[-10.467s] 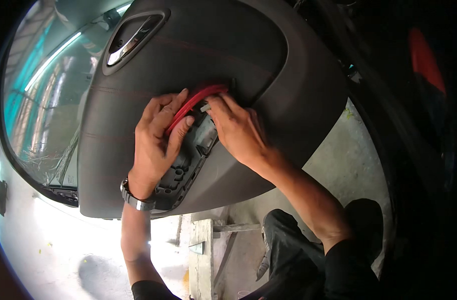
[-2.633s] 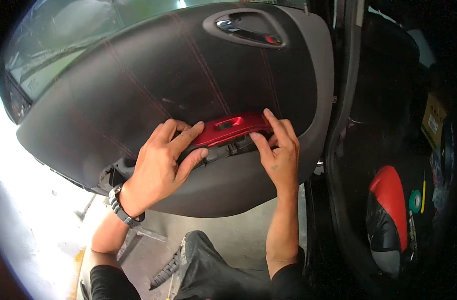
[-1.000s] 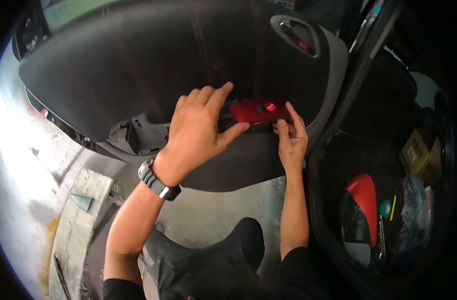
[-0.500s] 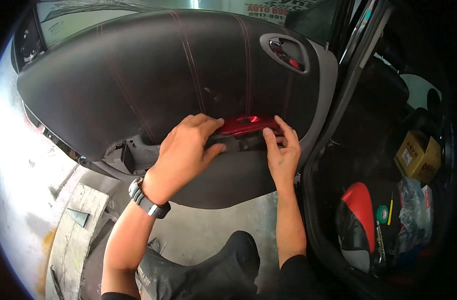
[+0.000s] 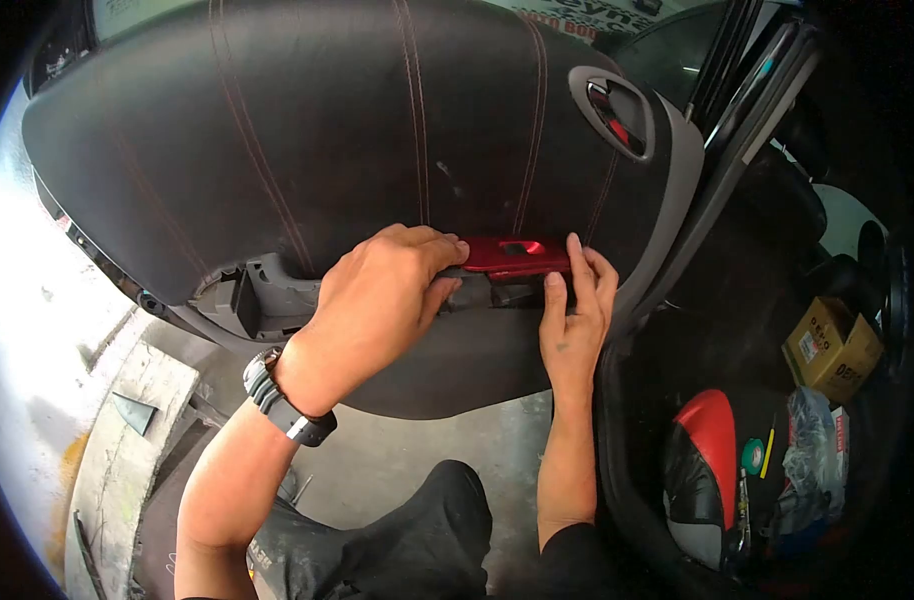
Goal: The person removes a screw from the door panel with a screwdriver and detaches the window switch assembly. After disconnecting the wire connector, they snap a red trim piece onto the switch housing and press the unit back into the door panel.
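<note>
A glossy red trim panel (image 5: 489, 256) with an oblong cutout sits over the armrest of the black door panel (image 5: 327, 130). My left hand (image 5: 382, 285) grips its left end, fingers on the top and thumb underneath. At the right end, my right hand (image 5: 577, 305) has its fingertips along the edge, with the thumb just below. Under the red panel, part of the grey armrest opening (image 5: 467, 295) shows. Further left, an uncovered grey armrest recess (image 5: 287, 297) lies along the door. My left wrist wears a dark watch (image 5: 289, 402).
An inner door handle (image 5: 617, 115) is at the upper right. Inside the car lie a cardboard box (image 5: 832, 345), a red and black cover (image 5: 705, 450), green tape (image 5: 752, 457), a yellow stick (image 5: 768, 453) and a clear plastic bag (image 5: 812, 440).
The camera view has shifted, so the door and its handle appear further right. Both hands remain at the ends of the red trim panel, which now shows more of its top face.
</note>
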The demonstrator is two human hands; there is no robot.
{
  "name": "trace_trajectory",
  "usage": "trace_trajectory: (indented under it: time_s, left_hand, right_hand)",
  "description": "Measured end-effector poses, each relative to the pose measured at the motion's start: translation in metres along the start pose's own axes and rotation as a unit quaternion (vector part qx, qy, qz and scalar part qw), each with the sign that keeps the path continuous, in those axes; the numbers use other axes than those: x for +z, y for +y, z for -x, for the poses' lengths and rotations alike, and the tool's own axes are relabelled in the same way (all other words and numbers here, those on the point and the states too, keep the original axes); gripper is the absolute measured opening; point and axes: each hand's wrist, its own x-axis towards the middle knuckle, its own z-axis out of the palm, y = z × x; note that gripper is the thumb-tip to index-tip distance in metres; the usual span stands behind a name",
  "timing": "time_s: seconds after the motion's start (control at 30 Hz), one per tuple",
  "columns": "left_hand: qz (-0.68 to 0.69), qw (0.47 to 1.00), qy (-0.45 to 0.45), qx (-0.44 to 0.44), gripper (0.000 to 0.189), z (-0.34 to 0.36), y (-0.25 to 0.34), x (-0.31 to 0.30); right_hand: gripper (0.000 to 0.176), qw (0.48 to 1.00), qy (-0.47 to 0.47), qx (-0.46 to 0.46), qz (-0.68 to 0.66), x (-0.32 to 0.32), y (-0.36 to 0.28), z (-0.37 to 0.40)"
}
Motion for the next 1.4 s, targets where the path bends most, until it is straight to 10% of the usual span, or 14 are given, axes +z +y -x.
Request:
trace_trajectory:
  time_s: [0.27, 0.67, 0.77, 0.97, 1.07, 1.4]
  left_hand:
    - [-0.061, 0.998, 0.018, 0.026, 0.025, 0.002, -0.001, 0.001]
    - [-0.1, 0.991, 0.031, 0.086, 0.029, -0.002, 0.01, 0.007]
    - [-0.103, 0.991, 0.033, 0.081, 0.027, -0.005, 0.014, 0.01]
    - [-0.102, 0.993, 0.018, 0.057, 0.021, -0.009, 0.025, 0.015]
    - [-0.108, 0.993, 0.022, 0.038, 0.021, -0.009, 0.026, 0.019]
    - [-0.114, 0.993, 0.011, 0.023, 0.022, -0.008, 0.021, 0.024]
  right_hand:
    - [0.052, 0.961, -0.084, -0.244, 0.101, 0.001, -0.022, 0.003]
    - [0.04, 0.977, -0.104, -0.179, -0.057, -0.011, -0.018, -0.002]
    - [0.039, 0.993, 0.041, 0.032, -0.11, -0.04, 0.028, 0.009]
    - [0.039, 0.969, 0.225, -0.078, -0.059, -0.084, 0.053, -0.022]
    - [0.026, 0.986, 0.01, -0.025, -0.162, -0.079, 0.048, -0.017]
    - [0.034, 0.974, -0.001, -0.053, -0.218, -0.009, 0.059, -0.01]
